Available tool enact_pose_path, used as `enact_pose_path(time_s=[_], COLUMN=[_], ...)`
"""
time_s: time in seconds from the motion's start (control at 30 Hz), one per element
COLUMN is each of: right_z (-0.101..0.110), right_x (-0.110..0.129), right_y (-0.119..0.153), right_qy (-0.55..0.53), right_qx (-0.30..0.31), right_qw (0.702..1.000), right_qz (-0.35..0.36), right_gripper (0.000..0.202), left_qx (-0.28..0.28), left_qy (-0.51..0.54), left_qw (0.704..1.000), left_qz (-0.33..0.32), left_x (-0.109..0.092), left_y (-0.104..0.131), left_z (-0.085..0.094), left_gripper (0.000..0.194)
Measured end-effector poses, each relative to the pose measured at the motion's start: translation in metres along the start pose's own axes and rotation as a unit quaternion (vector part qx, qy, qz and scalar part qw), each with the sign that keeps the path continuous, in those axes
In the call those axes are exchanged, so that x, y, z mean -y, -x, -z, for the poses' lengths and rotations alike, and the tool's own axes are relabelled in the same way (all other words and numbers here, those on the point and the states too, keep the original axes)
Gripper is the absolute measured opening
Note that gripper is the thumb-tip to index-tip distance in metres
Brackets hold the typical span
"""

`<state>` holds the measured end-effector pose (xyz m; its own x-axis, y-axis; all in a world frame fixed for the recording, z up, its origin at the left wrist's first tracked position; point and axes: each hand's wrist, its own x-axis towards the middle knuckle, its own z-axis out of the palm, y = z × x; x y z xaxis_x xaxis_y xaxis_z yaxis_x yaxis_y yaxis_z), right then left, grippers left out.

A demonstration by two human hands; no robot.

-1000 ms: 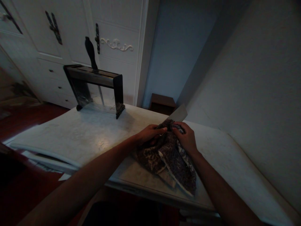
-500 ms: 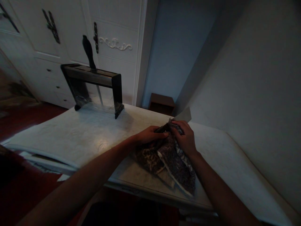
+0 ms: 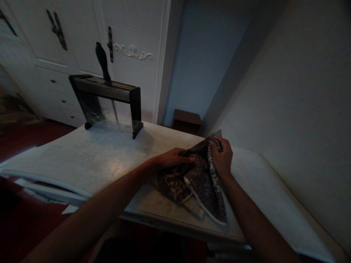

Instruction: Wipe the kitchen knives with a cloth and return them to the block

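My left hand (image 3: 175,157) is closed round the handle of a broad flat blade (image 3: 199,146), which looks like a knife. The blade points to the right and slightly up. Near its far end, my right hand (image 3: 223,155) pinches a patterned brown and grey cloth (image 3: 205,186) folded over it. A pale corner of the blade shows beyond my right fingers. The rest of the cloth hangs below both hands and lies on the white tabletop (image 3: 115,157); part of it is bunched under my left hand.
A black frame with an upright handle (image 3: 102,62) and clear plastic stands on the table's back left. Behind are white cabinets (image 3: 134,22) and a small brown box-like unit (image 3: 187,118). A pale wall (image 3: 296,95) rises at the right.
My right hand has moved right along the blade with the cloth, and more dark blade shows between the hands. My left hand has hardly moved. The camera view has shifted slightly.
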<state>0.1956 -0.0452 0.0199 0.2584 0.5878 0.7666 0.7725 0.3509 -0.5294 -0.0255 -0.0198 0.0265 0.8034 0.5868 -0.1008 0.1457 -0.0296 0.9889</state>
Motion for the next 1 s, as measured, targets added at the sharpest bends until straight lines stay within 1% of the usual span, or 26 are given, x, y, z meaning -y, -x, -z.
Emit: enact_pose_path(time_s=[0.13, 0.33, 0.5, 0.63, 0.73, 0.87, 1.0], right_z=[0.002, 0.001, -0.001, -0.003, -0.006, -0.008, -0.008], right_x=[-0.010, -0.026, -0.032, -0.038, -0.039, -0.029, -0.018], right_y=[-0.004, -0.006, -0.005, -0.004, -0.003, -0.001, 0.000], right_qy=[0.006, -0.008, -0.026, -0.027, -0.036, -0.056, -0.104], right_qx=[-0.020, -0.039, -0.044, -0.015, 0.015, 0.049, 0.087], right_qw=[0.999, 0.992, 0.985, 0.984, 0.983, 0.981, 0.970], right_qz=[-0.027, -0.122, -0.166, -0.175, -0.177, -0.178, -0.202], right_gripper=[0.027, 0.031, 0.031, 0.033, 0.035, 0.039, 0.041], left_qx=[-0.003, -0.026, -0.035, -0.041, -0.054, -0.064, -0.066], left_qy=[0.006, 0.021, 0.046, 0.060, 0.083, 0.116, 0.166], left_qw=[1.000, 0.999, 0.998, 0.997, 0.995, 0.991, 0.984], left_qz=[0.001, -0.005, -0.011, -0.024, -0.019, -0.027, -0.025], left_x=[-0.002, -0.004, -0.002, 0.000, 0.002, 0.004, 0.007], left_y=[0.001, 0.004, 0.003, 0.001, 0.000, -0.001, -0.003], left_z=[0.000, -0.002, 0.000, 0.000, 0.000, 0.001, 0.003], left_gripper=[0.046, 0.045, 0.045, 0.045, 0.045, 0.044, 0.042])
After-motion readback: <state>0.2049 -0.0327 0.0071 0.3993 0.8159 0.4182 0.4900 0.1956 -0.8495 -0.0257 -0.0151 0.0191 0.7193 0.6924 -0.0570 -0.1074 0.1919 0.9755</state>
